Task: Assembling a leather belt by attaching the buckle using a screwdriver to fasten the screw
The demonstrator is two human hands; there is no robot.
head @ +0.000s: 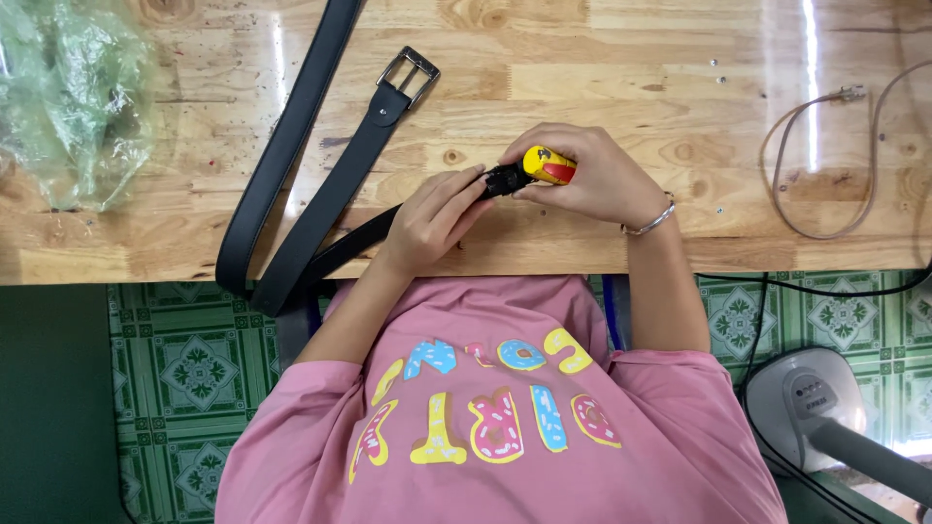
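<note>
Near the table edge [680, 262], both hands [515, 199] grip belt [320, 184] and yellow tool [547, 165].

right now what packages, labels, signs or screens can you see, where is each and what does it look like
Plastic bag: top left corner of the wooden table, crumpled, clear greenish film; contents cannot be told.
Label on the tool: on the yellow and red tool in the right hand, a small dark mark, too small to make out.
Label on the fan base: on the floor at lower right, a small pale panel on grey plastic.
No signs or screens.
</note>
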